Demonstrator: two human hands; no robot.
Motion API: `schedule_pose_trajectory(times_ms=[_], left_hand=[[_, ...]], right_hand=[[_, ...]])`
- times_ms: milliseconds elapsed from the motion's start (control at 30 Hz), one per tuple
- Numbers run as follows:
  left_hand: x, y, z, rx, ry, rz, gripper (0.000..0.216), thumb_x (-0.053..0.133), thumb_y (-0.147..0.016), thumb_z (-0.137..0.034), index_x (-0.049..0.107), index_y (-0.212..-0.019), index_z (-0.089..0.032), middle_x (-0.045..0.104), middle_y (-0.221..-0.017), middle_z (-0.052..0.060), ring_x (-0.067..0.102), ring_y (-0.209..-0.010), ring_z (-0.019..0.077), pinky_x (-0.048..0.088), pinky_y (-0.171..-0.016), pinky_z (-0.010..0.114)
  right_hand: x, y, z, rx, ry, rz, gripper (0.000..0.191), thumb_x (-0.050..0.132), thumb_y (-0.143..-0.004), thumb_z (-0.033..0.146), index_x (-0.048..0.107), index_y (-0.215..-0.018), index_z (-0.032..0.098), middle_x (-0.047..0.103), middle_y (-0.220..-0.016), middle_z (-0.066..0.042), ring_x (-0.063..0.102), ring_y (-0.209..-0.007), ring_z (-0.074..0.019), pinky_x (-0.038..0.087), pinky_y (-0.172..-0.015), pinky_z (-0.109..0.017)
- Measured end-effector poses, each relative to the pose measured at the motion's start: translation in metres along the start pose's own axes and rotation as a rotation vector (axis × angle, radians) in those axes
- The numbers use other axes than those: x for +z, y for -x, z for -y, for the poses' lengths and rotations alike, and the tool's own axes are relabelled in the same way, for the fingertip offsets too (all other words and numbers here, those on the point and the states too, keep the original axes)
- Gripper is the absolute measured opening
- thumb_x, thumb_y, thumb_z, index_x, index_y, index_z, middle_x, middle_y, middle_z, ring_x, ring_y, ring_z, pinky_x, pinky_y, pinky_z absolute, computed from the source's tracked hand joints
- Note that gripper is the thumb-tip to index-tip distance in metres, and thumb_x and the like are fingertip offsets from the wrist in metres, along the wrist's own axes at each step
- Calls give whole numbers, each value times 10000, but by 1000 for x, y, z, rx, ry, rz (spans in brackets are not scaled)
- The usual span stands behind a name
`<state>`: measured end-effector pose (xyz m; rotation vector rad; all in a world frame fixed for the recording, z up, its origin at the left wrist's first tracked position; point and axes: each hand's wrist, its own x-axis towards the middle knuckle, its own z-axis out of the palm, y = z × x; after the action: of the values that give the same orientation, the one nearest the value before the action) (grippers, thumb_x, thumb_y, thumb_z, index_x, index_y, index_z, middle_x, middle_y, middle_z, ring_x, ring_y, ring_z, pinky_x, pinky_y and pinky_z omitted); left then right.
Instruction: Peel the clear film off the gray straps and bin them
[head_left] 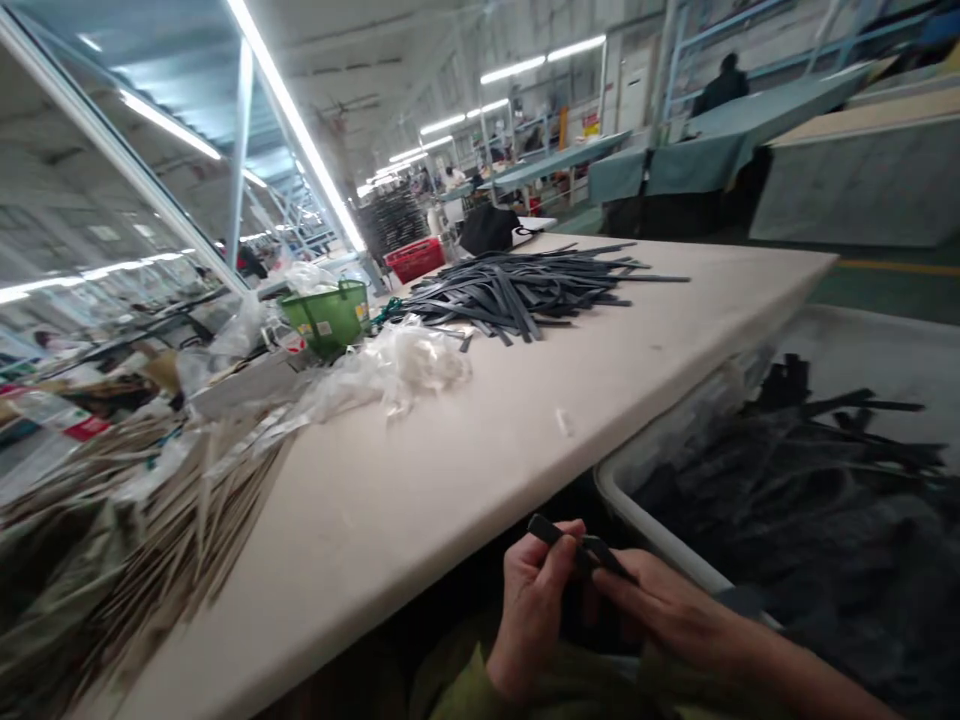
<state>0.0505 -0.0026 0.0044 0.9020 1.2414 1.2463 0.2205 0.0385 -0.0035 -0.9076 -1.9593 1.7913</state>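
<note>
Below the table's near edge, my left hand (534,600) and my right hand (664,608) pinch a short dark strap (581,545) between them, one hand at each end. Both hands have their fingers closed on it. A large heap of the same dark straps (525,285) lies far up the cream table (480,470). To the right of my hands stands a white bin (675,455) holding more dark straps (840,450).
A pile of thin tan strips (150,520) covers the table's left end, with crumpled clear plastic (397,372) and a green basket (330,318) beyond it. A red basket (415,258) and a black bag (487,230) sit at the far end. One person stands far back at the right (721,85).
</note>
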Motion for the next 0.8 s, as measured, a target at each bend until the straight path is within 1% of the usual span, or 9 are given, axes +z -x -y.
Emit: schedule_pose_trajectory(times_ms=[67,167,300,367,433,533,633,700,800], left_hand=[[-5,0,-1,26,-10,-25,493,645,-841,-568,756,-1068,-145,754,-927,95,667,-826,215,519,-788,328],[-14,-6,-5,91,-105,-3,460,634,-853,-562,772,-1019,-155,753,-950,83,663,-891,227,506,-843,329],[-34,-41,-26,132,-308,62,465,565,-892,-554,788,-942,-149,772,-855,78,686,-814,222,519,-779,318],[-55,-74,-45,175,-444,-44,425,557,-899,-512,784,-936,-154,782,-905,90,706,-821,222,531,-787,319],[-87,-113,-69,168,-599,-239,341,606,-874,-451,774,-927,-158,783,-919,98,717,-810,226,540,-774,322],[-144,-165,-104,151,-733,-510,270,656,-863,-355,729,-1034,-159,755,-1031,133,678,-1028,265,487,-935,368],[-193,-195,-123,84,-819,-746,348,646,-893,-333,629,-1190,-152,648,-1264,137,587,-1197,279,436,-1035,479],[-214,-204,-124,22,-838,-810,362,641,-906,-348,604,-1215,-162,610,-1299,112,586,-1182,274,466,-1009,517],[-228,-211,-114,-41,-823,-807,330,637,-911,-359,620,-1180,-168,630,-1239,88,621,-1099,257,527,-936,479]], right_hand=[[-4,-2,-3,14,-14,13,636,384,-942,709,635,-880,128,599,-715,-25,539,-561,-132,420,-505,-234],[-12,-6,-8,12,-11,38,636,409,-917,735,608,-921,130,634,-736,-40,550,-516,-123,422,-481,-231],[-25,-22,-26,38,-63,-36,660,412,-887,772,612,-952,146,668,-723,-43,551,-467,-113,398,-451,-225],[-33,-31,-37,81,-115,-136,685,436,-845,808,621,-931,153,677,-695,-41,554,-451,-121,406,-456,-240],[-41,-39,-46,94,-142,-230,702,472,-797,834,638,-904,161,685,-674,-48,572,-457,-144,428,-470,-266],[-51,-45,-54,74,-132,-293,708,499,-761,850,667,-881,173,700,-674,-68,588,-468,-172,450,-480,-299],[-56,-47,-60,64,-125,-302,690,500,-773,838,682,-885,182,710,-690,-77,604,-483,-188,466,-490,-313],[-57,-48,-63,56,-122,-291,666,500,-795,816,685,-893,184,712,-696,-76,609,-489,-188,469,-491,-309],[-56,-48,-66,41,-109,-261,670,480,-808,816,687,-900,186,710,-693,-70,606,-488,-180,460,-479,-293]])
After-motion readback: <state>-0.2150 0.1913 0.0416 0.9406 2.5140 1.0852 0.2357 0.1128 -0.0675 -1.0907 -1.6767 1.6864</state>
